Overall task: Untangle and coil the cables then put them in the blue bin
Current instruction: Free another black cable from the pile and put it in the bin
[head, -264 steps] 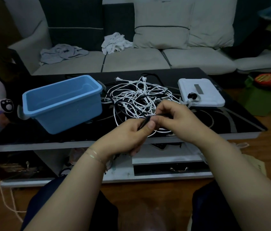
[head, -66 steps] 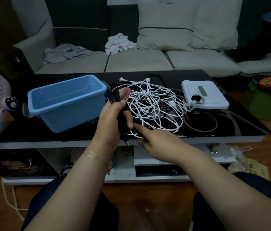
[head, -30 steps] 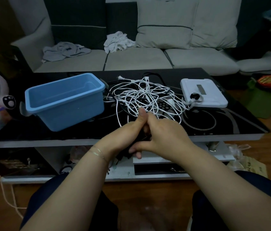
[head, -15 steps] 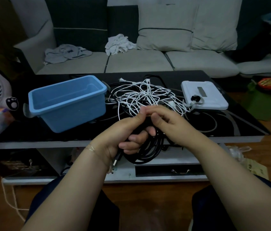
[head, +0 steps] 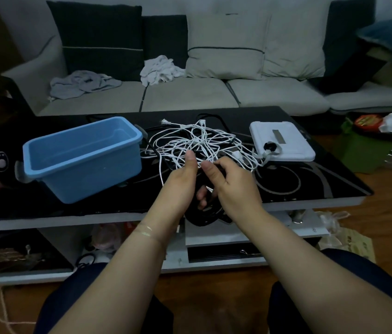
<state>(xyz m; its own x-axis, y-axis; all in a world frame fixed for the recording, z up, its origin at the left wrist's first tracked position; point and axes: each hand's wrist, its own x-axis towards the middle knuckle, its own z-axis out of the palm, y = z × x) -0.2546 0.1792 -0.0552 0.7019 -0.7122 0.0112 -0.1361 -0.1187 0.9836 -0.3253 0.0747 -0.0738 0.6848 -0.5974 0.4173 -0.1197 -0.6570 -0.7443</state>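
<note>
Black cable (head: pixel 201 216) looped in both hands, white cables (head: pixel 197 145) tangled

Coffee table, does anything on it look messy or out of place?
Yes: the white cables lie in a tangled heap between the empty blue bin and a white device. Nothing looks spilled or broken.

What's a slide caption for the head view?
Both hands, left and right, coil a black cable beside the blue bin.
</note>
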